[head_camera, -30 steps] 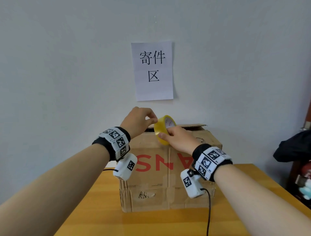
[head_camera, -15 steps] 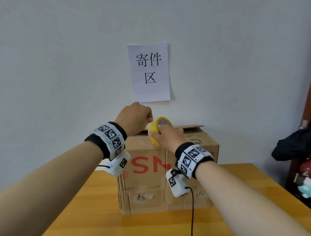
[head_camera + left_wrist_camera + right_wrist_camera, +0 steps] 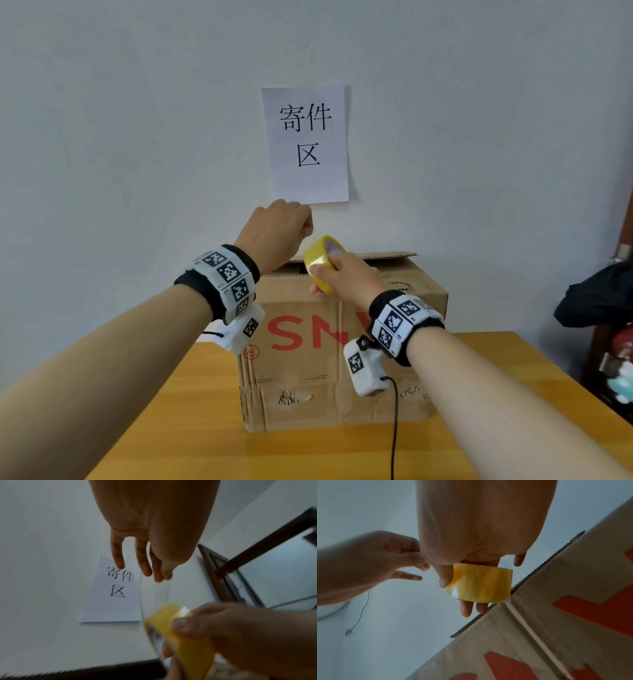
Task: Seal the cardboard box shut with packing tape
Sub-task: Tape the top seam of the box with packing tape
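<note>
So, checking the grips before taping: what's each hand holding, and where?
Right hand grips the yellow tape roll around its rim; left hand pinches the clear tape's free end.

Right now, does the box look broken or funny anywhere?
Yes. The cardboard box is worn: torn, scuffed patches low on its front, and a back flap sticks up, not yet taped. Its red letters are upside down.

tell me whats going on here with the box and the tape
A person is getting ready to tape a cardboard box that sits on a wooden table. The right hand grips a yellow tape roll above the box's top. The left hand pinches the free end of the tape and pulls a clear strip off the roll.
</note>
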Motion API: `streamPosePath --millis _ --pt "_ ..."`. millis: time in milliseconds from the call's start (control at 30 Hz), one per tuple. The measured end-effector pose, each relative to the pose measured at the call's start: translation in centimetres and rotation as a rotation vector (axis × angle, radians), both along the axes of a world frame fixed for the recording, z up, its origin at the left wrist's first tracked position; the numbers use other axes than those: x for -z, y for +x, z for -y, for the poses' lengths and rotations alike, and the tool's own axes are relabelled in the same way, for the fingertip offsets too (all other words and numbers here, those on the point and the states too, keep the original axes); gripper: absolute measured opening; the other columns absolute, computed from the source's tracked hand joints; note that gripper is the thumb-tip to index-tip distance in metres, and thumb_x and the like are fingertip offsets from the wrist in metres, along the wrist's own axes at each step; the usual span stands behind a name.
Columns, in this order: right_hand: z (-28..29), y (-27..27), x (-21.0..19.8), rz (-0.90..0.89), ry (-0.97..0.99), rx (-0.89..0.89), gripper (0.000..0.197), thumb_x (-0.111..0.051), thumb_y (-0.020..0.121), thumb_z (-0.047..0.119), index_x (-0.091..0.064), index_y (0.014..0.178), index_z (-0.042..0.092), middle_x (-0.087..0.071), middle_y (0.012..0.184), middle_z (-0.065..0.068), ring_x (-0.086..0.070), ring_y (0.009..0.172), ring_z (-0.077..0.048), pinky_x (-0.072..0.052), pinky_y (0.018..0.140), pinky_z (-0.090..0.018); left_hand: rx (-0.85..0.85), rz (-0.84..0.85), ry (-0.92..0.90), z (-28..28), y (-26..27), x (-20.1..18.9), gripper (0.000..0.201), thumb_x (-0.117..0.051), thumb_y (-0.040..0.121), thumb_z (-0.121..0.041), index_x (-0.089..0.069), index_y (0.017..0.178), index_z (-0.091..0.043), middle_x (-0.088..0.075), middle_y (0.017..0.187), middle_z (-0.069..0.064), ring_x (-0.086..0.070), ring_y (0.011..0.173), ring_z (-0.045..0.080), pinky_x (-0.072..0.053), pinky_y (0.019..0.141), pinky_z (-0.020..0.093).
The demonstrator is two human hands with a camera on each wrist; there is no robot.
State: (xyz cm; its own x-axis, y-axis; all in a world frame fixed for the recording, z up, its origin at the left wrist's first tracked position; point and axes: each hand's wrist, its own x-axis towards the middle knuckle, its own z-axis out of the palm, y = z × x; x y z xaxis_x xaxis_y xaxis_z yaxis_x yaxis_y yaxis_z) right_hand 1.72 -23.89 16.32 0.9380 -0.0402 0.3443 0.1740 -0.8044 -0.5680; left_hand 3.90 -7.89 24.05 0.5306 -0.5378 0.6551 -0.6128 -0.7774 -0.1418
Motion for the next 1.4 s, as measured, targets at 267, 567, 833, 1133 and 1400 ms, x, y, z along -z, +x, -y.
streamPosePath --millis 267,567,833,1133,1400 --pt "0.1 1.3 -0.1 -0.033 0.084 -0.029 0.043 -0.048 0.087 0.059 -0.072 0.08 0.024 -0.073 0.074 0.022 -0.066 0.086 -0.007 -0.043 0.099 -0.044 0.027 -0.063 -0.119 -1.7 -0.2 -0.8 0.013 -0.052 0.1 -0.023 -0.064 0.099 -0.019 -0.067 0.099 -0.003 -0.056 0.099 0.022 -0.047 0.085 0.044" --pt "0.9 -0.5 0.4 0.007 0.072 -0.174 0.031 -0.06 0.095 0.042 -0.077 0.087 0.017 -0.07 0.078 0.01 -0.056 0.069 -0.004 -0.036 0.065 -0.022 0.038 -0.094 -0.222 -2.3 -0.3 -1.8 0.013 -0.053 0.099 -0.021 -0.065 0.098 -0.015 -0.068 0.098 -0.002 -0.059 0.096 0.021 -0.049 0.083 0.041" --pt "0.0 1.1 -0.4 0.011 0.081 0.027 0.043 -0.045 0.09 0.056 -0.071 0.086 0.023 -0.07 0.068 0.021 -0.062 0.089 -0.011 -0.033 0.105 -0.051 0.028 0.045 -0.166 -2.4 -1.3 -2.7 0.011 -0.05 0.1 -0.023 -0.058 0.097 -0.017 -0.062 0.097 -0.002 -0.053 0.096 0.023 -0.045 0.078 0.043" --pt "1.5 0.3 0.2 0.007 0.141 -0.073 0.048 -0.058 0.085 0.061 -0.076 0.081 0.017 -0.077 0.085 0.008 -0.066 0.077 -0.011 -0.047 0.083 -0.035 0.018 -0.107 -0.342 -4.2 -0.8 -3.4 0.011 -0.053 0.099 -0.028 -0.06 0.097 -0.02 -0.067 0.099 -0.004 -0.058 0.097 0.021 -0.048 0.081 0.04" --pt "1.9 -1.7 -1.0 0.085 0.111 -0.057 0.048 -0.055 0.092 0.056 -0.07 0.064 0.02 -0.075 0.069 0.005 -0.061 0.058 -0.001 -0.044 0.074 -0.03 -0.009 -0.192 -0.464 -4.4 -0.5 -3.6 0.01 -0.052 0.098 -0.029 -0.06 0.093 -0.024 -0.067 0.098 -0.007 -0.059 0.095 0.02 -0.048 0.082 0.039"
